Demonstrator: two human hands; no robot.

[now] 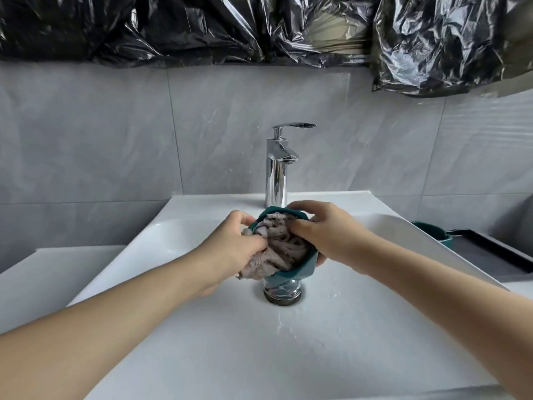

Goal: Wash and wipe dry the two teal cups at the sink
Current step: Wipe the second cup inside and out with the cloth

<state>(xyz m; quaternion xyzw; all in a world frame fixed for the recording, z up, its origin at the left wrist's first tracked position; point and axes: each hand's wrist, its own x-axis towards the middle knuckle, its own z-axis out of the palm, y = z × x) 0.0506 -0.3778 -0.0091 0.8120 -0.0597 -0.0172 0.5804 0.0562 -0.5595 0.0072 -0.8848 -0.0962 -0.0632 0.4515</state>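
Note:
Over the white sink (pixel 202 342), my right hand (pixel 331 235) holds a teal cup (pixel 291 277) tilted with its mouth towards me, above the chrome drain (pixel 282 295). A grey-pink cloth (pixel 277 249) is stuffed inside the cup and spills over its left rim. My left hand (pixel 233 246) grips that cloth at the rim. The second teal cup (pixel 432 230) stands to the right, partly hidden behind the sink's raised edge, on a dark tray (pixel 496 255).
A chrome faucet (pixel 278 168) stands just behind the held cup, with no water running. Water drops lie on the basin. Grey wall tiles rise behind, with black plastic sheeting (pixel 202 27) hanging above. A white counter (pixel 43 272) lies left.

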